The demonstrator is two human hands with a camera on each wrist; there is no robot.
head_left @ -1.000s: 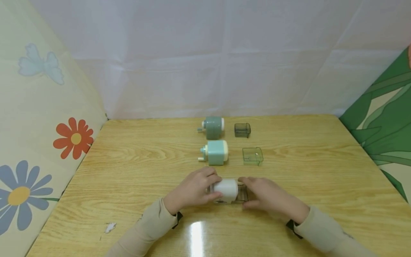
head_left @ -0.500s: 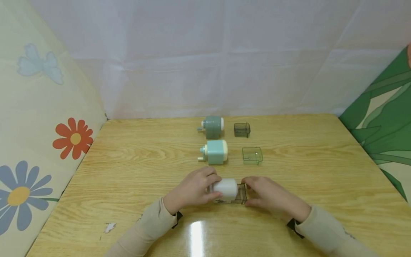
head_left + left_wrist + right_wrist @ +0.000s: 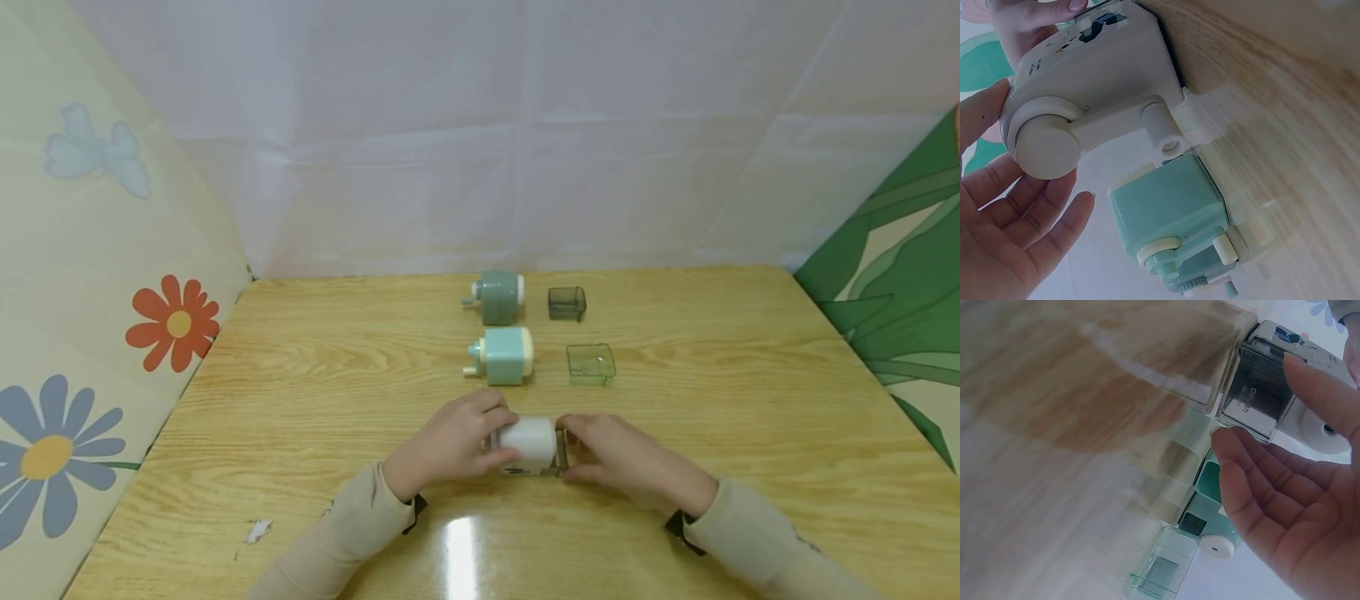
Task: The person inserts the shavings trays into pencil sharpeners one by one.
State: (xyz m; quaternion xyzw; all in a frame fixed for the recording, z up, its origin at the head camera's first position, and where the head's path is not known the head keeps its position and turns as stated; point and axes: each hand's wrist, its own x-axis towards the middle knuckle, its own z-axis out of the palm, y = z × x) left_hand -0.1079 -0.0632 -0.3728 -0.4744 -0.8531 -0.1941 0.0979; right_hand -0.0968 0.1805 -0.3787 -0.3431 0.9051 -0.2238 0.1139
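Observation:
My left hand grips a white crank pencil sharpener lying on the table, thumb on the near side and fingers over the far side. Its crank handle points left, past my fingers. At the other end, the thumb and fingertips of my right hand pinch a smoky clear shavings drawer. Most of the drawer is inside the sharpener body, with a short end showing.
Behind my hands lie a light teal sharpener and a grey-green sharpener. To their right are a pale green clear drawer and a dark clear drawer. A white torn patch marks the wooden table at front left.
The smoky drawer has slid left, deeper into the white sharpener, and my right hand has moved left with it. My left hand stays in place.

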